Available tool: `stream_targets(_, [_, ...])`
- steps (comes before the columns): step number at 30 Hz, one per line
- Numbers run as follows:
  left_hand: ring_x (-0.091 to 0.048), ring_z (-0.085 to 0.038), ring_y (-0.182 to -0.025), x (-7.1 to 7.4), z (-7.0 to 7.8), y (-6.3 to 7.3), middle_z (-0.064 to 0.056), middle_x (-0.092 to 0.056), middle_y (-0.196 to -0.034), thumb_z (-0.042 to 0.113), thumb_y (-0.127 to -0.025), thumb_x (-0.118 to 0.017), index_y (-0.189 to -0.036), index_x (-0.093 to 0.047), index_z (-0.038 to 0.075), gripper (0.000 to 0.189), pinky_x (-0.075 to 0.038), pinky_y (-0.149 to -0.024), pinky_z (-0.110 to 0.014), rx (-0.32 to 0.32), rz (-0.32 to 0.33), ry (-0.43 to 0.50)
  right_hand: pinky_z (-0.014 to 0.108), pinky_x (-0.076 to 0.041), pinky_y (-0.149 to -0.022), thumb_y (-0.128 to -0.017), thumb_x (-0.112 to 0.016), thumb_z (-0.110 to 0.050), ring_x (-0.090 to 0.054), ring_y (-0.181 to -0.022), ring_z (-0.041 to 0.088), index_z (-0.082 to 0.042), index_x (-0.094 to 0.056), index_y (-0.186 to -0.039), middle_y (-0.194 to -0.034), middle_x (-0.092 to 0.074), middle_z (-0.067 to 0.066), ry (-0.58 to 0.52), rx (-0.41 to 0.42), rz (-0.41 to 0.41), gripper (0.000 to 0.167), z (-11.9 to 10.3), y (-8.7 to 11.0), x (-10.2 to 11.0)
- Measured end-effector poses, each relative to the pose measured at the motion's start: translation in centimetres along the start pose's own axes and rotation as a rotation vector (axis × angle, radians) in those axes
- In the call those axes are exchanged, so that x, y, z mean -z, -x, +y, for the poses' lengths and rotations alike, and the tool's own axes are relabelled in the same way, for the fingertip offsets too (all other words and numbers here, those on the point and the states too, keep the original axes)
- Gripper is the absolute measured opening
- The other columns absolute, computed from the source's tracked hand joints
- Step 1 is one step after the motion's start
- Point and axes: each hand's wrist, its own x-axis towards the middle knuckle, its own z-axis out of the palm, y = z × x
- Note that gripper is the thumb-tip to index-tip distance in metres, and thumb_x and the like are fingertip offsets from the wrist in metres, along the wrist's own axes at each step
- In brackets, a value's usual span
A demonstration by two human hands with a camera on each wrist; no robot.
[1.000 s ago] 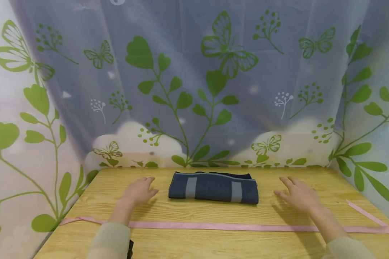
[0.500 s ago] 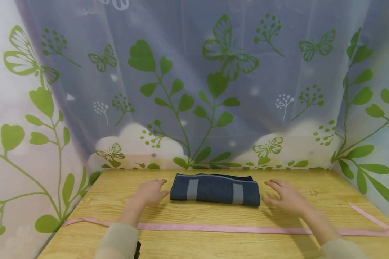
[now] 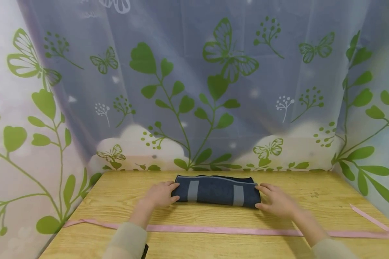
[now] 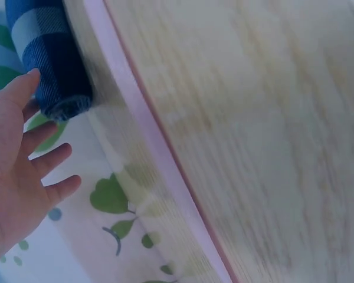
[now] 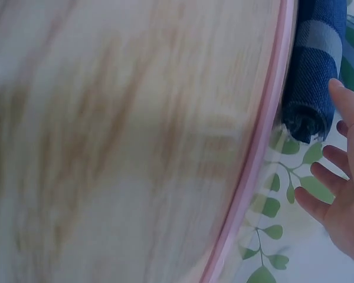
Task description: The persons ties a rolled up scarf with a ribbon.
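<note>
A rolled dark blue denim cloth point(image 3: 214, 191) with two pale grey-blue bands lies crosswise near the back of the table. My left hand point(image 3: 159, 196) is at its left end, thumb in front and fingers towards the back. At the opposite end my right hand point(image 3: 277, 201) takes a mirrored position. Fingertips of both hands reach the cloth's ends in the head view; firm contact cannot be told. Both wrist views show spread fingers beside the spiral ends of the roll point(image 4: 59, 71), the right thumb point(image 5: 337, 88) close to the denim.
A long pink ribbon point(image 3: 214, 229) runs across the wooden table point(image 3: 194, 248) in front of the cloth, under both forearms. Its right end folds back near the table edge. A curtain point(image 3: 188, 90) with green leaves and butterflies encloses the back and sides.
Both hands have moved inward from either side to the ends of the rolled cloth. The cloth stays in place on the table; the head view has shifted slightly.
</note>
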Motion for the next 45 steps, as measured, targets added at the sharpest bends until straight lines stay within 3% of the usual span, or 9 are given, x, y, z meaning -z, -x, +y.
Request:
stream_targets(4, [-0.04,-0.036,-0.125,-0.3,0.4,0.0,-0.014,-0.041,-0.14,0.042,-0.093,-0.052,-0.139,-0.042,0.012,0.056,-0.034,-0.097,-0.053,0.002,-0.025,0.008,0.06,-0.036,-0.09,-0.084,-0.064,-0.044,-0.04,-0.118,0.048,-0.003,-0.047,-0.134,-0.133,-0.042,0.026,-0.012,0.008,-0.018,0.067,-0.3,-0.2,-0.3])
stream_targets(9, [-0.036,-0.036,-0.128,-0.3,0.5,-0.2,-0.015,-0.039,-0.141,0.041,-0.09,-0.057,-0.139,-0.042,0.009,0.061,-0.03,-0.1,-0.053,-0.009,-0.011,-0.006,0.057,-0.038,-0.09,-0.083,-0.066,-0.043,-0.042,-0.117,0.045,-0.002,-0.049,-0.131,-0.131,-0.044,0.025,0.022,0.031,-0.002,0.065,-0.5,-0.5,-0.8])
stream_targets(23, [-0.04,-0.03,-0.125,-1.3,0.2,-1.1,-0.009,-0.042,-0.139,0.045,-0.082,-0.066,-0.139,-0.041,0.01,0.072,-0.034,-0.099,-0.047,-0.097,0.008,-0.255,0.052,-0.041,-0.09,-0.078,-0.073,-0.034,-0.046,-0.115,0.041,-0.002,-0.051,-0.129,-0.13,-0.047,0.021,0.207,0.095,-0.004,0.064,-0.8,-1.4,-1.3])
stream_targets(35, [-0.042,-0.026,-0.122,-0.9,1.3,-1.4,-0.008,-0.047,-0.131,0.046,-0.081,-0.067,-0.133,-0.046,0.01,0.067,-0.036,-0.097,-0.042,-0.156,0.04,-0.428,0.055,-0.042,-0.086,-0.076,-0.075,-0.033,-0.047,-0.113,0.038,-0.002,-0.053,-0.126,-0.125,-0.05,0.019,0.321,0.145,0.035,0.064,-1.0,-1.6,-1.7])
stream_targets(45, [-0.051,-0.023,-0.112,-1.0,1.8,-2.2,-0.006,-0.056,-0.119,0.045,-0.076,-0.072,-0.126,-0.05,0.011,0.064,-0.037,-0.095,-0.041,-0.183,0.081,-0.496,0.053,-0.044,-0.081,-0.072,-0.079,-0.028,-0.05,-0.107,0.038,0.0,-0.053,-0.121,-0.118,-0.052,0.019,0.39,0.22,0.025,0.062,-0.9,-2.1,-1.7])
